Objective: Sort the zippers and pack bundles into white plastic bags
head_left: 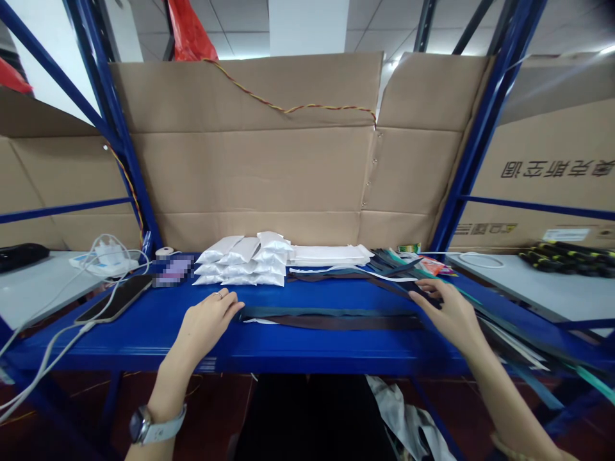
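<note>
My left hand [209,323], with a ring and a wristwatch, lies on the blue steel shelf [144,326], its fingertips close to the left end of long dark fabric strips [331,322]. These strips run flat across the shelf's front. My right hand [449,314] curls over a bunch of dark strips [398,282] at their right side, with its thumb and fingers pinching them. Stacked white packets [243,262] and a pile of flat white sheets [329,256] lie behind the strips.
A smartphone [115,298], white charger and cables [108,259] and a tape roll [164,252] lie at the left. More strips [519,339] hang over the shelf's right edge. Cardboard sheets [250,173] back the blue rack.
</note>
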The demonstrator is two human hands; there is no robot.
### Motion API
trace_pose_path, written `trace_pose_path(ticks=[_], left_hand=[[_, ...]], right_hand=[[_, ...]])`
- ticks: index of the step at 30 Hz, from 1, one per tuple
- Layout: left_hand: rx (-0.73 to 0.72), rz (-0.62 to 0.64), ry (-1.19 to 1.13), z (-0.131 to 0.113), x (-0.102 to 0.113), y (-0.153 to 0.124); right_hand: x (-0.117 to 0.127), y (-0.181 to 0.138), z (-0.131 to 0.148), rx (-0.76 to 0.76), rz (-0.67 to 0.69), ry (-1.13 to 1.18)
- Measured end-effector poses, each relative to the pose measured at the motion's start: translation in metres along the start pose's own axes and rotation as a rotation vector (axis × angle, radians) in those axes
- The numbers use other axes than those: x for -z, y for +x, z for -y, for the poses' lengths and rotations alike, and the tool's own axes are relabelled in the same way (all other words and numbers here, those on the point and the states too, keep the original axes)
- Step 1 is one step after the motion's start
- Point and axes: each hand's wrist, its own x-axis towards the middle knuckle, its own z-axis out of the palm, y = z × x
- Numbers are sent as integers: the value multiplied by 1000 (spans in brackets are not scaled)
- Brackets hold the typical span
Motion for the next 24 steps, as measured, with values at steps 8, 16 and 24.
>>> trace_pose_path(ticks=[8, 16, 24], left_hand=[[32, 1, -59, -2, 2, 1], [-40, 4, -95, -10, 1, 1], [-63, -1, -116, -14, 3, 0]], right_hand=[[-34, 8, 26, 181, 206, -37], [-102, 61, 107, 357, 611, -170], [-155, 76, 133, 352, 675, -219]])
